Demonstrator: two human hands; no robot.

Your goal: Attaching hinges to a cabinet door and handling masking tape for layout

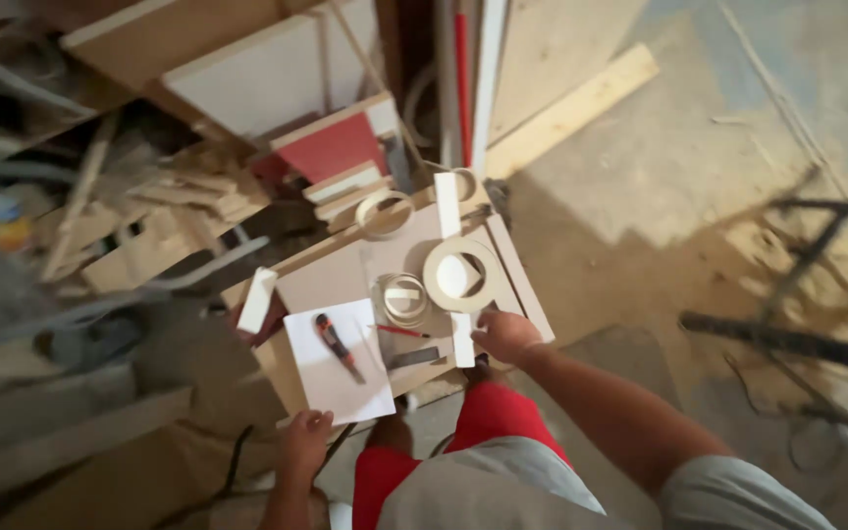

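Note:
My right hand [505, 335] rests on the near end of a long white strip [451, 228] that runs across a small wooden work surface [336, 275]. A wide tan tape roll [461, 274] lies over that strip just beyond my fingers. My left hand [304, 444] grips the near edge of the surface below a white sheet [339, 361]. On the sheet lies a red and black utility knife [338, 346]. Two more tape rolls, one [402, 298] beside the sheet and one [384, 213] further back, sit on the surface.
Stacked boards, white panels [267, 74] and a red panel [334, 147] crowd the area behind and left of the surface. A pale plank [571, 110] leans on the dusty concrete floor [679, 157]. A dark metal frame [807, 334] stands at the right.

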